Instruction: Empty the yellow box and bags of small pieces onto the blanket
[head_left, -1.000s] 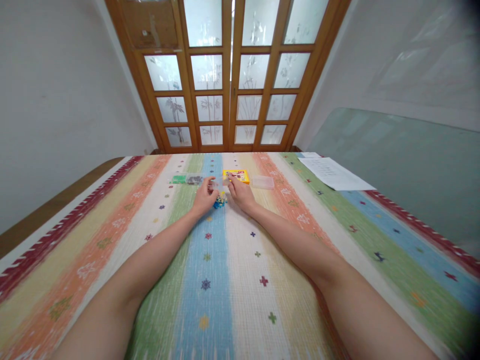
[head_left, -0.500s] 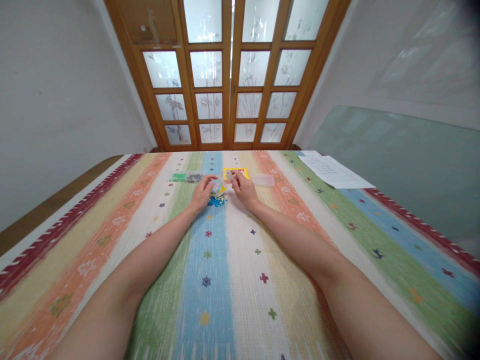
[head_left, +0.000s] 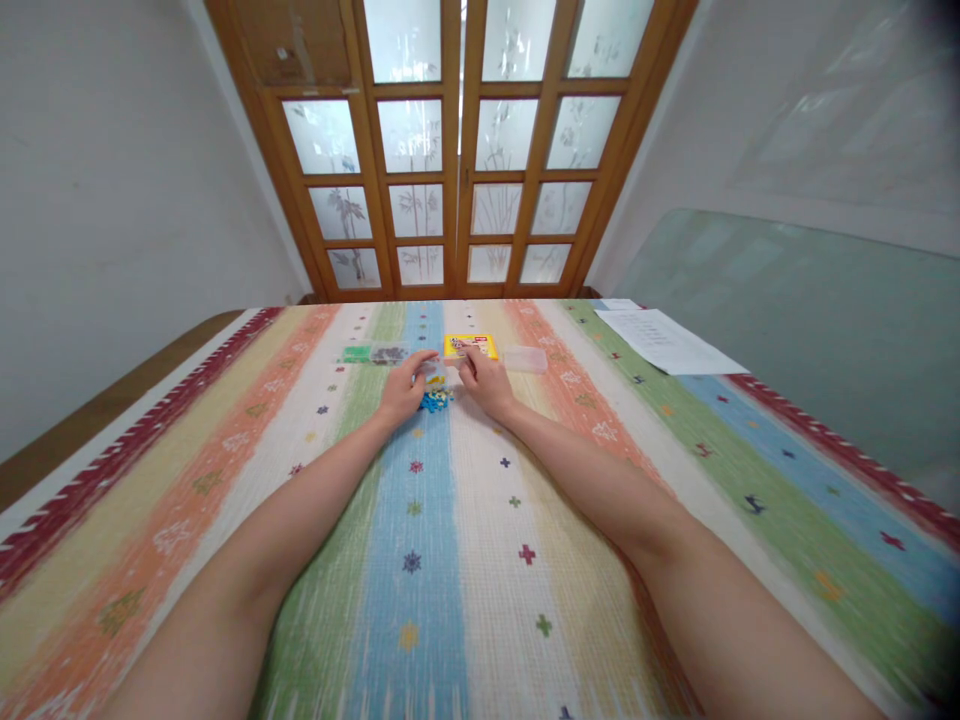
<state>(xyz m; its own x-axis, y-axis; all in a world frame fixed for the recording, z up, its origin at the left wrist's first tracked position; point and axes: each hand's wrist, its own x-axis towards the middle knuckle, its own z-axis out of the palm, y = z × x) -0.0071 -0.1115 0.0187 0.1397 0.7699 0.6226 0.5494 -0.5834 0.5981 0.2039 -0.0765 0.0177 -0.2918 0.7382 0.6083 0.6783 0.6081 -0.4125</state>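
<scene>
Both my arms reach far across a striped cloth-covered table (head_left: 480,560). My left hand (head_left: 403,390) is curled round a small clear container (head_left: 433,374) that seems to hold yellow and blue bits. My right hand (head_left: 484,383) is closed in a pinch at the container's right side; what it pinches is too small to make out. A little pile of blue and mixed small pieces (head_left: 435,401) lies on the cloth just below the container, between the two hands. A yellow box (head_left: 471,345) lies just beyond my right hand.
Left of the hands stand a green-filled clear box (head_left: 357,353) and a dark-filled one (head_left: 390,352). A clear lidded box (head_left: 526,359) lies to the right. White paper sheets (head_left: 667,342) lie at the far right. Wooden glazed doors (head_left: 457,150) stand beyond the table.
Both hands have shifted slightly away from me with the small clear container. The pile of pieces stays in place.
</scene>
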